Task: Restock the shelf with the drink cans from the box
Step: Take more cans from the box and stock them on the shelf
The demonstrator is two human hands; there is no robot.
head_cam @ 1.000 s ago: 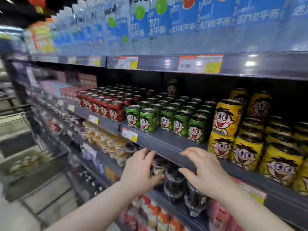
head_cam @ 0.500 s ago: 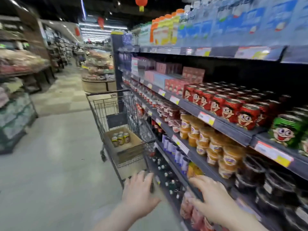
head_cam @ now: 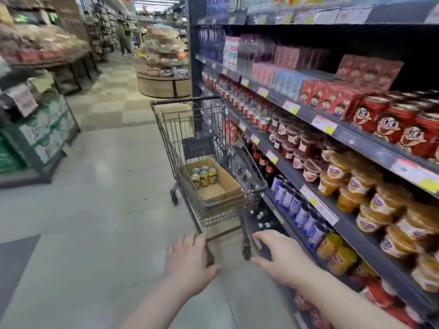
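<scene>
- Cans (head_cam: pixel 204 177): 5 or so short yellow drink cans stand upright, bunched in the far-left corner of the box (head_cam: pixel 223 186), ahead of and above both hands in the view, well apart from the fingers.
- Left hand (head_cam: pixel 190 260): empty, fingers loosely spread and released, palm down, reaching forward toward the cart (head_cam: pixel 211 148); it looks slightly more in line with the cans than the other hand.
- Right hand (head_cam: pixel 280 254): also empty and released, fingers extended, just beside the lower shelf (head_cam: pixel 370 236) edge, further to the right of the box.
- My reading: the next move is a forward reach over the cart's near rim and down into the box; the cans' long axis is vertical, so a grasp from above or around the side should suit.
- Cart: thin wire mesh, dark metal, on small wheels, parked close along the shelf.
- Box: open brown cardboard, shallow, mostly bare inside.
- Cans look smooth, rigid metal with printed labels; detail is blurred.
- Shelf: dark metal tiers with yellow price tags, holding plastic cups, bottles and red cartoon-face cans (head_cam: pixel 389 124).
</scene>
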